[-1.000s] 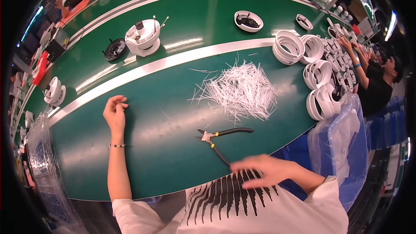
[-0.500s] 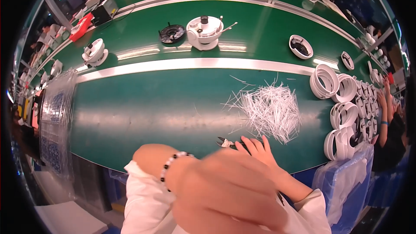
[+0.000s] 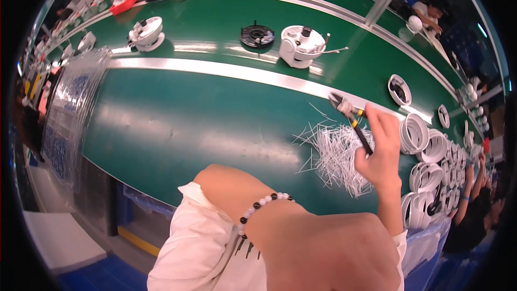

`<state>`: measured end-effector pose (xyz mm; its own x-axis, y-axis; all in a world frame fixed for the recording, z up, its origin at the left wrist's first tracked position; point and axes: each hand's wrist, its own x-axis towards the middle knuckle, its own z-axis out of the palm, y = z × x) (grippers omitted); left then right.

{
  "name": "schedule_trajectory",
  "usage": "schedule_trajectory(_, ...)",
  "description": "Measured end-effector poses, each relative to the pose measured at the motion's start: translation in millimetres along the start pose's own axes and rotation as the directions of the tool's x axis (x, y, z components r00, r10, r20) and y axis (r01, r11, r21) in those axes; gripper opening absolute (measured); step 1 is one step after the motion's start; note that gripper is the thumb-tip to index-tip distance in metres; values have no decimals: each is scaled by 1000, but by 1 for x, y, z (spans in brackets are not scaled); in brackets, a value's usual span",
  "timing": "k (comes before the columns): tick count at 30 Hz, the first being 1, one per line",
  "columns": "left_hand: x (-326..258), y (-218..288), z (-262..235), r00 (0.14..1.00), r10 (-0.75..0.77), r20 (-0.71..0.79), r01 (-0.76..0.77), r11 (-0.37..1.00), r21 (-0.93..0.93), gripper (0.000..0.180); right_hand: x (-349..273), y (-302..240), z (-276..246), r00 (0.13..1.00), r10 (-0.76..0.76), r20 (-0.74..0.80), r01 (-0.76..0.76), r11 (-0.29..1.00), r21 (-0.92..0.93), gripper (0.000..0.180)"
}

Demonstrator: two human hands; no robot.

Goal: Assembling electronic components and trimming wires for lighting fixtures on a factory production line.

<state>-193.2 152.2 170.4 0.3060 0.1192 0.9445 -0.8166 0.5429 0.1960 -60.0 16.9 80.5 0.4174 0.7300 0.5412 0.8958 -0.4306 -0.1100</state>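
My right hand (image 3: 381, 148) is raised over a heap of thin white strips (image 3: 338, 156) and grips a pair of side cutters (image 3: 354, 122) with black and yellow handles. The cutters' jaws point to the far left, and the handles are spread apart. My left hand (image 3: 344, 253), with a beaded bracelet (image 3: 262, 203) at its wrist, is very close to the camera at the lower right. Its back shows, but its fingers are hidden.
Stacked white plastic rings (image 3: 413, 133) line the bench's right end. On the conveyor stand a white round device (image 3: 303, 48), a black round part (image 3: 257, 36), another white unit (image 3: 146, 33) and a white bowl-shaped part (image 3: 399, 90). Clear plastic-wrapped trays (image 3: 72, 118) are at left.
My right hand has lifted the side cutters off the bench to above the strips. My left hand has moved right across my body. The view has turned left and tilted.
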Motion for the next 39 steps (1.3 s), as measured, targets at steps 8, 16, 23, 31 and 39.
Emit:
schedule_trajectory(8, -25, 3, -32, 923, -341, 177, 302, 929, 215, 4, 98, 47, 23, 971, -198, 133, 232, 916, -329, 51)
schedule_trajectory(16, -167, -36, -60, 782, -612, -120, 529, 549, 648, 18, 185, 59, 64, 791, 220, 571, 200, 789, -581, 21)
schedule_trajectory(23, -216, -32, -87, 738, -675, -21, 429, 443, 787, 14, 201, 41, 83, 677, 396, 620, 129, 765, -631, 28)
schedule_trajectory(31, -217, -21, -99, 741, -672, -21, 413, 430, 803, 15, 204, 45, 89, 629, 466, 622, 79, 758, -648, 31)
schedule_trajectory(39, -218, -5, -107, 723, -691, -16, 409, 408, 817, 15, 206, 49, 100, 610, 516, 601, 67, 723, -688, 35)
